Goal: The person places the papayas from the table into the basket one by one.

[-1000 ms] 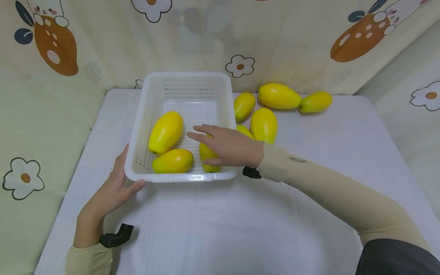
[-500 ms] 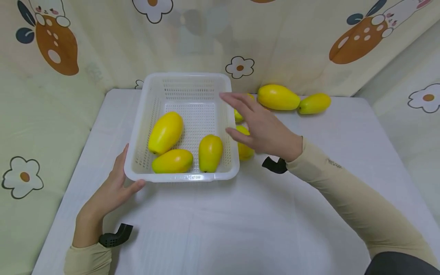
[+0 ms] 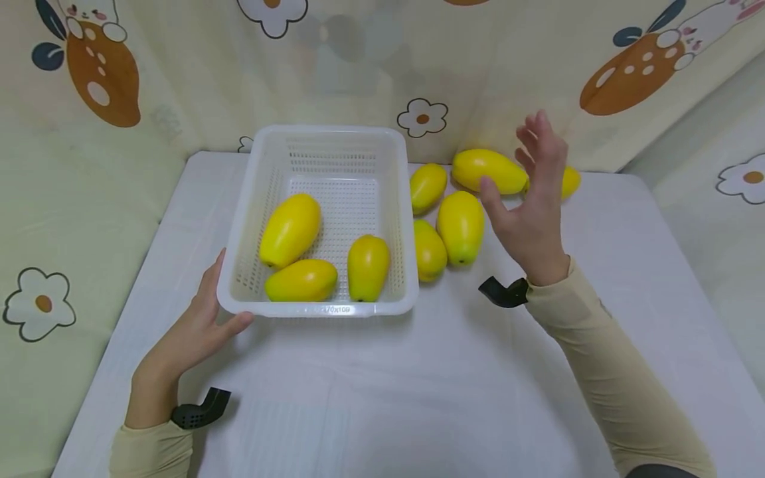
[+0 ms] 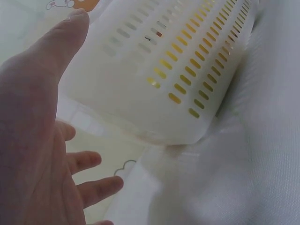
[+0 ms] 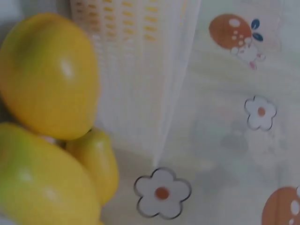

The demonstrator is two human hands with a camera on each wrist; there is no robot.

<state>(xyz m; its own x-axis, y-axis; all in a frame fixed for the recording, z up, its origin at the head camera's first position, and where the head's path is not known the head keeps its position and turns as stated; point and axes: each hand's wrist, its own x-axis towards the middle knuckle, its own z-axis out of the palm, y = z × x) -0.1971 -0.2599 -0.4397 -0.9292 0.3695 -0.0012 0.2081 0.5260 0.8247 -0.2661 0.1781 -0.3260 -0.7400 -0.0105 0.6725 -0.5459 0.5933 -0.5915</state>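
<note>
A white perforated plastic basket [image 3: 340,309] holds three yellow mangoes: one upright-lying mango [image 3: 290,230] at left, a sideways mango [image 3: 301,280] near the front, and another mango [image 3: 368,267] at the right. My left hand [image 3: 194,338] rests with spread, fairly straight fingers at the basket's front left corner; the left wrist view shows its thumb [image 4: 56,47] by the basket wall. Raised over the table right of the basket, my right hand [image 3: 534,212] holds nothing, fingers loosely extended. It partly covers the farthest-right mango [image 3: 570,182].
Right of the basket lie several more mangoes, among them a large mango [image 3: 460,228], a front mango [image 3: 429,251] and a back mango [image 3: 489,170]. A patterned curtain [image 3: 358,66] hangs behind the table [image 3: 370,398], which has a white cover.
My right hand has withdrawn from over the basket to the right, uncovering the right-hand mango inside and those outside. My left hand and the basket have stayed put.
</note>
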